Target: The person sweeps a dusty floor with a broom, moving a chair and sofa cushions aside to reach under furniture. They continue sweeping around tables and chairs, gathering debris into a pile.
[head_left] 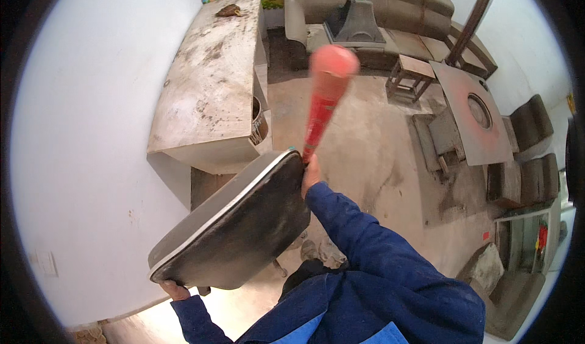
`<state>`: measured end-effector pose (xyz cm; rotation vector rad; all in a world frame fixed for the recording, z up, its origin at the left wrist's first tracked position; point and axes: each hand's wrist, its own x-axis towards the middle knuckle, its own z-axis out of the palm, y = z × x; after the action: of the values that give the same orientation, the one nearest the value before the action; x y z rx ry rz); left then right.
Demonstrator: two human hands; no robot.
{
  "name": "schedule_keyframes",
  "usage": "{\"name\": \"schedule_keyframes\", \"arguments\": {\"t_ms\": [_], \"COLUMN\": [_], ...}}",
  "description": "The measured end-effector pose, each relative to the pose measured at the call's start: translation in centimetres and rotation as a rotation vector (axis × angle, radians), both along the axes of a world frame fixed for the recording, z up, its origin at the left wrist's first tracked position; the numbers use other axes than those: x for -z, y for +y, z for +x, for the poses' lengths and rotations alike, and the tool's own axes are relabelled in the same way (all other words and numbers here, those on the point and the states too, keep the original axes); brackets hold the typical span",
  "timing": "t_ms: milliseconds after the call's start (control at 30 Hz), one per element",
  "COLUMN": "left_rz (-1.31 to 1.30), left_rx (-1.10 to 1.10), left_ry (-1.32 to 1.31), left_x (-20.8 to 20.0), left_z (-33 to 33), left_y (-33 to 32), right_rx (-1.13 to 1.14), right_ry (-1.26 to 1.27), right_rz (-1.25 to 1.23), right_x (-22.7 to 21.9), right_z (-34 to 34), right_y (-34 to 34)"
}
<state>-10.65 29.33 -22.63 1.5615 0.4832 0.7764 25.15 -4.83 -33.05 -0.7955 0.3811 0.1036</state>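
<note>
A dark padded seat with white edging tilts in front of me, probably part of a chair. My left hand grips its lower left corner. At the opposite edge, my right hand closes round the thin end of a red baseball bat. The bat's thick end points up and away over the floor and looks blurred. Part of the right hand's fingers is hidden, and I cannot tell whether that hand also touches the seat.
A dirty white counter runs along the left wall, with a bucket beside it. At the back, a long sofa stands behind a dark hood-shaped piece. On the right are a stool, a table with a round hole and chairs.
</note>
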Motion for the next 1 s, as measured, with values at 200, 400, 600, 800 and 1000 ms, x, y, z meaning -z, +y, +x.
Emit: {"name": "schedule_keyframes", "arguments": {"t_ms": [200,400,600,800,1000], "left_rz": [0.090,0.261,0.352,0.226,0.120], "left_rx": [-0.106,-0.252,-0.156,-0.051,0.124], "left_ry": [0.040,0.143,0.173,0.170,0.150], "left_x": [-1.4,-4.2,-11.1,-13.0,-14.4], "left_z": [-0.5,1.8,8.9,14.4,23.3], "left_y": [-7.4,-12.7,-16.6,-23.1,-31.3], "right_rx": [-0.069,-0.138,-0.049,0.050,0.127], "right_ry": [0.172,0.089,0.117,0.152,0.036], "right_rz": [0.195,-0.062,-0.016,-0.057,-0.051], "right_x": [1.7,0.3,-7.6,-9.2,-9.6], "right_z": [1.4,1.3,1.8,3.9,6.9], "right_y": [-2.0,-5.6,-13.0,-20.3,-31.2]}}
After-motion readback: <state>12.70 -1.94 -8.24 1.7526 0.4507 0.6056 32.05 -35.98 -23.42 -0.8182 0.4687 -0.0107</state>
